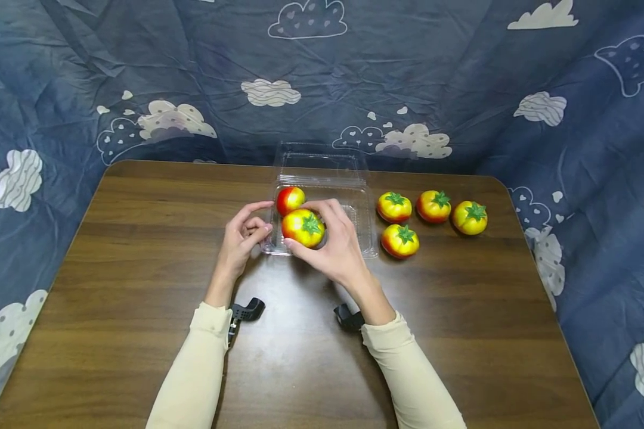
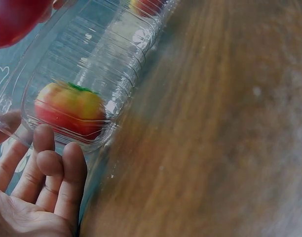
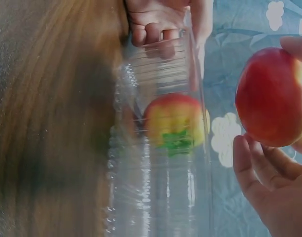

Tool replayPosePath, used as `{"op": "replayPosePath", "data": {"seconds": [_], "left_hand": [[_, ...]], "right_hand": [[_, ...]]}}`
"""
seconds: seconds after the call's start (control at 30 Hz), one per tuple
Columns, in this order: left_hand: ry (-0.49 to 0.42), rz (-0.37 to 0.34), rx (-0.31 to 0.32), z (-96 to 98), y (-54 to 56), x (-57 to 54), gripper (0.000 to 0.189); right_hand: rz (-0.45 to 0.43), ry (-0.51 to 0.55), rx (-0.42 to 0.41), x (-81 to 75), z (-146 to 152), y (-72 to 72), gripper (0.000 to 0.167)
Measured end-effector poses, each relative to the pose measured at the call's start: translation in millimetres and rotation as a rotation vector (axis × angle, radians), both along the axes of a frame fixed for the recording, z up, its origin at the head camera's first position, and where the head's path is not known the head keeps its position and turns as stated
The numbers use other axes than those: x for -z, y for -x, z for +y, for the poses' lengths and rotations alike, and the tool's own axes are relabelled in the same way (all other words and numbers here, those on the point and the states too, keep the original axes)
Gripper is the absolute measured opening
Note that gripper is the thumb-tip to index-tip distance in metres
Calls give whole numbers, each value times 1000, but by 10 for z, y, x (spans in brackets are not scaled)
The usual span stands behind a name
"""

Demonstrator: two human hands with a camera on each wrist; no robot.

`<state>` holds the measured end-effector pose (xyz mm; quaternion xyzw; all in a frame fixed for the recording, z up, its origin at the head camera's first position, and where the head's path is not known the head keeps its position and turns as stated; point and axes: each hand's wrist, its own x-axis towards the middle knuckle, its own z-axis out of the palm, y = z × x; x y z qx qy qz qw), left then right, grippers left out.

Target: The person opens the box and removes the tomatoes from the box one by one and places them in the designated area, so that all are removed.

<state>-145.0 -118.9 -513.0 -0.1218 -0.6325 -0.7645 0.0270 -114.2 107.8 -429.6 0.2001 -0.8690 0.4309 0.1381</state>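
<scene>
My right hand [image 1: 335,241] grips a red-and-yellow tomato [image 1: 303,228] with a green leafy top, thumb on the near side and fingers on the far side. It is held over a clear plastic container [image 1: 362,229] whose hinged lid [image 1: 322,161] stands open at the back. Inside, another tomato [image 2: 72,111] sits at the container's left end. My left hand [image 1: 241,238] holds the left rim, thumb and index finger at the edge; in the left wrist view its other fingers [image 2: 72,165] curl against the outer wall.
To the right of the container, several more tomatoes rest on the brown wooden table [image 1: 139,286], the nearest tomato [image 1: 399,241] close to its right wall. Behind the table's back edge hangs a dark blue cloth [image 1: 220,47] with cloud prints.
</scene>
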Motion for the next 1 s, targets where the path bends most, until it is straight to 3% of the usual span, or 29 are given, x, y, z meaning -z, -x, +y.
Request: {"op": "replayPosePath", "data": {"seconds": [0.27, 0.6, 0.77, 1.0], "left_hand": [[-15, -12, 21, 50, -8, 1, 46], [-14, -12, 29, 32, 18, 14, 46], [-16, -17, 33, 40, 27, -2, 47], [-20, -5, 17, 15, 3, -25, 46]], "right_hand": [[-27, -29, 92, -79, 185, -37, 64], [-80, -77, 128, -29, 644, -189, 65], [-67, -118, 184, -48, 1014, -244, 67], [-66, -170, 342, -52, 1647, -291, 68]]}}
